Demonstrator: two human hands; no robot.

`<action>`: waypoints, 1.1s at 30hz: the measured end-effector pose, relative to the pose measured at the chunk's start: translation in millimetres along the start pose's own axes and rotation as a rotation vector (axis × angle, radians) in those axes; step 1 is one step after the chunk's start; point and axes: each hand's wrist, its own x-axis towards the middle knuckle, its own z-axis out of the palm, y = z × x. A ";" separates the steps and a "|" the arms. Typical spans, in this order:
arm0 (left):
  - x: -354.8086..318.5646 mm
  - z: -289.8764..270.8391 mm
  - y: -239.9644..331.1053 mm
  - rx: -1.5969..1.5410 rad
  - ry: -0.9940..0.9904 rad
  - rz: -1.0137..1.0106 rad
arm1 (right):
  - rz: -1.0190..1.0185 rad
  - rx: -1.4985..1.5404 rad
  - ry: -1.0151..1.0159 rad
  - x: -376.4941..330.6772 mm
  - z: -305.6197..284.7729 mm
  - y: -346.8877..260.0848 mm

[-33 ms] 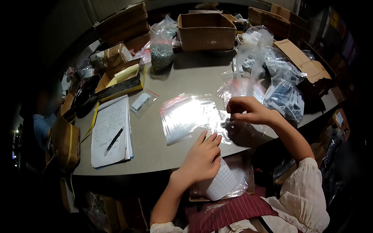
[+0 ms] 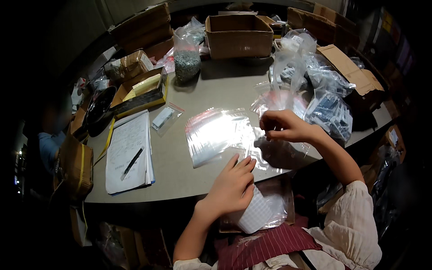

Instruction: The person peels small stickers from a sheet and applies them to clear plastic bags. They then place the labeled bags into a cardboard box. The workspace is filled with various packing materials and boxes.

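Lying at frame centre on the grey surface (image 2: 189, 171), the stack of clear plastic zip bags (image 2: 218, 135) runs its long axis left to right. The right hand (image 2: 283, 127), fingertips pinched on something too small to identify, hovers just right of it. The left hand (image 2: 231, 185), nearer the bottom edge, rests flat with fingers together, holding nothing, on a white gridded sheet in a clear bag (image 2: 261, 211).

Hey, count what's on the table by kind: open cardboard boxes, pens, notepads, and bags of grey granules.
Open cardboard boxes: 2, the big one at the back and the low one with yellow pads
Pens: 1
Notepads: 1
Bags of grey granules: 1
Total: 5
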 end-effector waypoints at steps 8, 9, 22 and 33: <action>-46.9 -31.0 24.1 -0.320 0.000 -0.093 | -0.166 -0.528 -0.269 46.5 18.7 -0.6; -50.5 -31.0 22.9 -0.334 0.053 -0.108 | -0.158 -0.619 -0.250 47.6 21.4 0.5; -64.7 -16.8 9.5 -0.499 0.442 -0.577 | -0.099 -0.659 -0.204 18.5 7.4 -26.9; -29.3 7.7 19.4 -0.262 0.564 -0.569 | -0.157 -0.327 -0.198 -7.3 76.1 -61.7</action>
